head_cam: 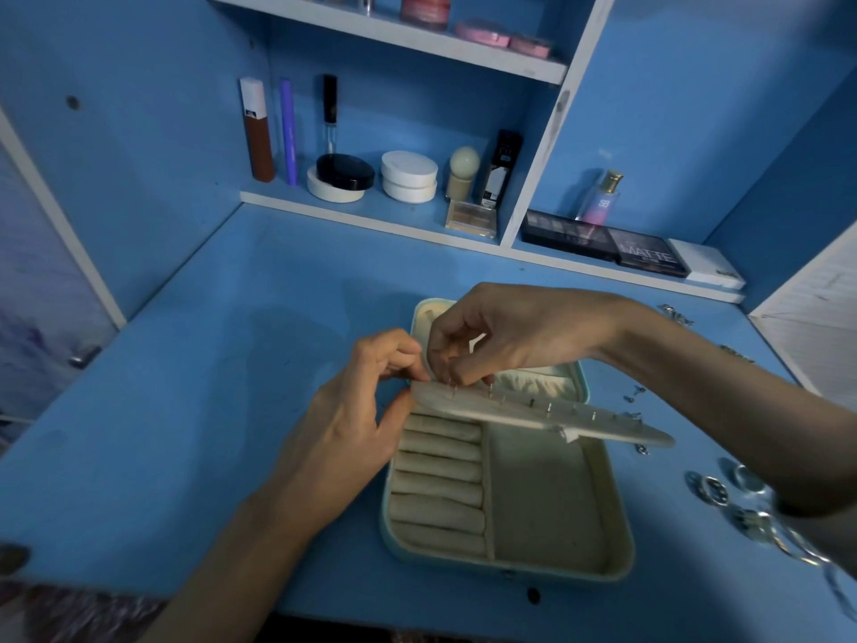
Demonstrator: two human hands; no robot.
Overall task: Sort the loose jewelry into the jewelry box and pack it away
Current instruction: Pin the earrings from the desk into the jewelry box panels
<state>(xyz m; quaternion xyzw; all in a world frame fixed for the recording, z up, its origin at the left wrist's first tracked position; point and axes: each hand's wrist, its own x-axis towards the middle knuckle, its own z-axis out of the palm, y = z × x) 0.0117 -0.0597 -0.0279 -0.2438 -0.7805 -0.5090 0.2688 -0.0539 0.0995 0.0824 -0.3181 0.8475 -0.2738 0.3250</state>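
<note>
Cream fabric lines the jewelry box (510, 569), which lies open on the blue bench (232, 410) right under our hands. We judge the sorting to be partly done. The earring panel (533, 413) is lifted across the middle of the box, and a row of posts (549, 407) already pokes through it. The ring rolls (438, 484) on the left and the open compartment (542, 494) beside them hold nothing we can see.

A good deal is left on the bench to the right of the box:
- several rings (712, 488);
- a chain (788, 545) near our right forearm;
- a few loose studs (634, 394) just past the panel's far end.

After those go in, the box has yet to be closed and put away.

Our left hand (352, 410) pinches the panel's left end between thumb and fingers, holding it up off the rolls. Our right hand (519, 331) reaches over from above. Its fingertips are pressed together on what looks like a stud (452, 387) at that same end of the panel, close beside the left fingertips. The piece is too small for us to make out well.
</note>
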